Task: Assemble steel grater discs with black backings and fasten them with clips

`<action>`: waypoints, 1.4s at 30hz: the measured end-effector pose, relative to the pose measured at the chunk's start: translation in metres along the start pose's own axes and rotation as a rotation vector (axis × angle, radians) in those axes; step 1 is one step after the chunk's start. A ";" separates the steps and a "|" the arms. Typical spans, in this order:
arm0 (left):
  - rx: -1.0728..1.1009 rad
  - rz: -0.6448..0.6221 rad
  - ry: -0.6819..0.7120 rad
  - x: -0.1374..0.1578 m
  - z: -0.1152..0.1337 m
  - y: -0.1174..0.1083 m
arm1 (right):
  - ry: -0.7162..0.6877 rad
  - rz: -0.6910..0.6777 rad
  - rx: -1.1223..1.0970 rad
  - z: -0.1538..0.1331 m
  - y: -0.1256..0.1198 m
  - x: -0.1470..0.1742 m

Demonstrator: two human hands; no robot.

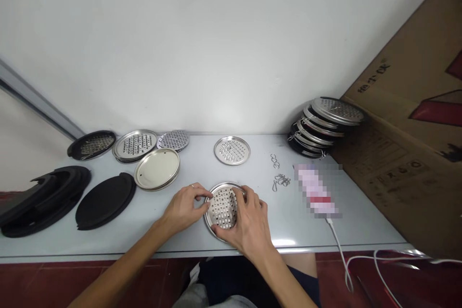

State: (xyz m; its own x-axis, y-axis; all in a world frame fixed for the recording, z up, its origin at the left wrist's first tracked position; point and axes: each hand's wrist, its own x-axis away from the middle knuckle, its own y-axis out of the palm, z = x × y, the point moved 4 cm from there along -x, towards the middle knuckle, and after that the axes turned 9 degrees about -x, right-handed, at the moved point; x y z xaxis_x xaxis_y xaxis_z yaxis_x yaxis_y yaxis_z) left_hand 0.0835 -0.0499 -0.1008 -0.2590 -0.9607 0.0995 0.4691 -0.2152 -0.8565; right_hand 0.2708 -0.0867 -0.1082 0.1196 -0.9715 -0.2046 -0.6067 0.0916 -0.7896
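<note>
A round metal grater disc (223,209) lies within a rimmed metal plate (208,222) near the table's front edge. My right hand (249,226) spans the disc from above, its thumb at the near side and fingertips at the far side. At the left rim, the thumb and index finger of my left hand (186,208) are curled in and pinch the edge. My right palm and fingers hide the disc's right part. Just behind it lies another rimmed plate with a grater surface (232,150).
To the left are grater plates (135,145), a loose grater disc (175,140), plain metal plates (158,169) and black covers (105,200). On the right stand stacked graters (317,127), small metal clips (281,181), a blurred-out item with a white cable (335,233) and a cardboard box (404,163).
</note>
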 end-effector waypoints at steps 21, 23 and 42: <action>-0.159 0.069 0.041 0.000 0.018 0.003 | -0.130 0.070 -0.026 0.008 -0.002 0.009; -0.149 0.073 0.036 -0.002 0.018 0.003 | -0.138 0.081 -0.031 0.009 -0.001 0.010; 0.053 0.094 -0.007 -0.003 0.009 0.012 | -0.128 0.047 0.001 0.006 -0.003 0.007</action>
State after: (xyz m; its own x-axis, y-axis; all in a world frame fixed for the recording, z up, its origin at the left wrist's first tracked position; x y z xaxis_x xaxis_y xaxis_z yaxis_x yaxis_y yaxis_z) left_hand 0.0977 -0.0513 -0.1071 -0.2058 -0.9783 0.0236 0.5352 -0.1327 -0.8342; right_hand 0.2781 -0.0924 -0.1112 0.1909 -0.9303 -0.3134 -0.6129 0.1365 -0.7783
